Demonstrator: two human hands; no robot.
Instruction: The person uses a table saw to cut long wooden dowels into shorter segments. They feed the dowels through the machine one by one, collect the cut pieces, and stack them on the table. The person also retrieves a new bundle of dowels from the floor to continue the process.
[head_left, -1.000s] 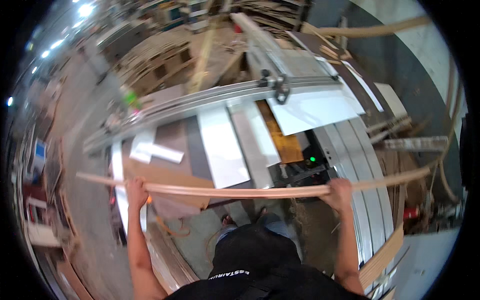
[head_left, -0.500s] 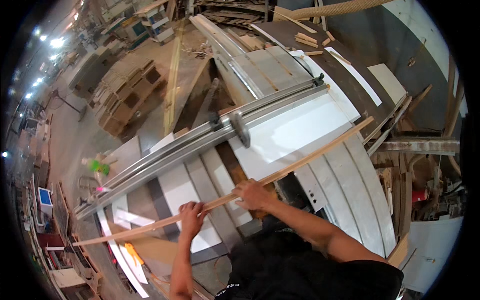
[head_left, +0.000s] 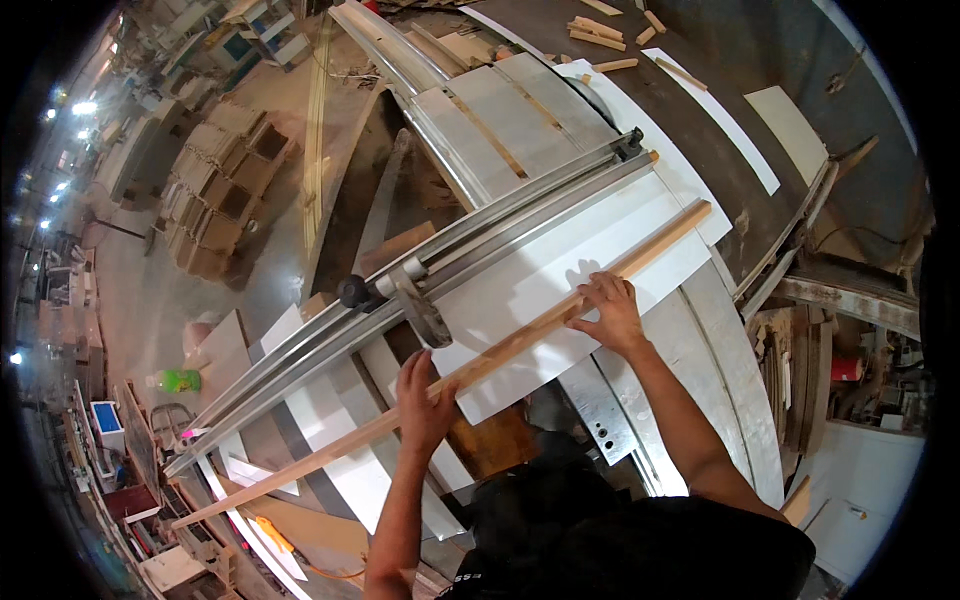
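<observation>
A long, narrow wooden strip runs slantwise across the metal saw table, over a white panel. My left hand holds the strip near its middle, fingers over the far edge and thumb on the near side. Further right, my right hand grips the same strip, fingertips on its far edge. The strip lies nearly parallel to the aluminium fence, with a gap between them. Just beyond my left fingers stands a grey flip stop on the fence.
Several short wood offcuts lie on the dark board at the far right. A yellow air gun rests at the lower left, and a green bottle stands beyond the fence's left end. Stacked wooden parts are on the floor.
The strip has moved away from me, further onto the white panel and closer to the fence. Both hands moved with it, the right one shifting further right. The white panel and flip stop have shifted left.
</observation>
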